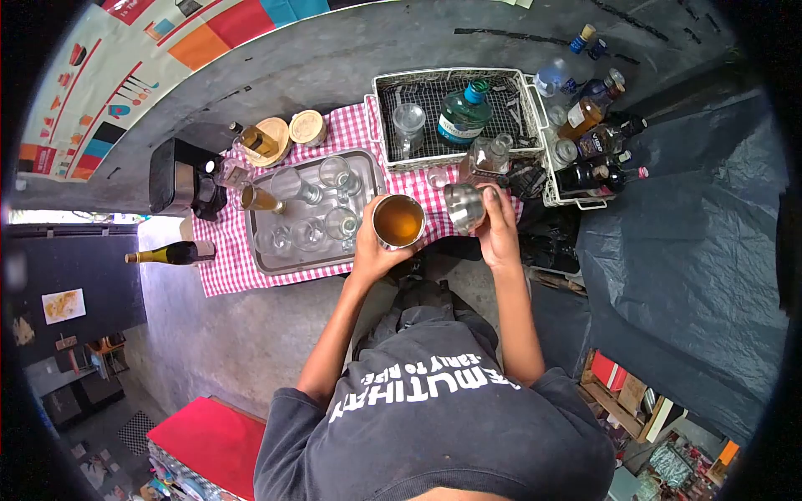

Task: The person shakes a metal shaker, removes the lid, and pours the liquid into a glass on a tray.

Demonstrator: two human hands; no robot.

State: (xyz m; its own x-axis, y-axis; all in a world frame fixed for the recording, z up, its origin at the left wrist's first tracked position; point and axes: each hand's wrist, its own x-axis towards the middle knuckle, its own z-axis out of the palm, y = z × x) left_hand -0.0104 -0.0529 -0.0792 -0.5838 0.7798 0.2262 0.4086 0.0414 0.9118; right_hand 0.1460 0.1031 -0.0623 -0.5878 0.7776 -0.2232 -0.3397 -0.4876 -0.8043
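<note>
My left hand (pixel 370 252) is wrapped around a metal shaker tin (pixel 398 222), seen from above with amber liquid inside. My right hand (pixel 499 234) grips the metal shaker top (pixel 464 208), which is tilted and apart from the tin. Both are held just above the near edge of the table. Left of the tin lies a grey tray (pixel 288 267) bearing several clear glasses (pixel 337 174). A glass of amber drink (pixel 261 199) stands at the tray's left side.
A white wire basket (pixel 455 73) at the back holds a blue-green bottle (pixel 464 114). Several bottles (pixel 582 116) fill the rack at right. A dark wine bottle (pixel 171 253) stands at far left. Round wooden-lidded containers (pixel 307 128) sit behind the tray on the checked cloth (pixel 219 271).
</note>
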